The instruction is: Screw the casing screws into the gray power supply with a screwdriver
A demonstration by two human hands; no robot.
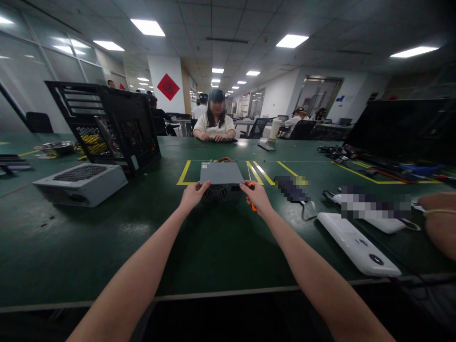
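A grey computer power supply unit (pixel 223 172) sits in front of me on the green table, its fan grille and power socket facing me. My left hand (pixel 191 195) grips its near left corner, thumb on the top edge. At the right corner, my right hand (pixel 260 197) is closed around a screwdriver (pixel 253 207) with an orange handle, whose thin shaft points up and away. The thumb and fingers of that hand also touch the unit's side. Colourful cables (pixel 224 160) show behind the unit.
To the left are a second power supply (pixel 81 183), an open black computer case (pixel 110 126) and a metal bowl (pixel 59 148). White power banks (pixel 358 242), cables and a dark monitor (pixel 402 126) occupy the right. A person (pixel 215 121) sits opposite; another person's arm (pixel 441 223) rests at right.
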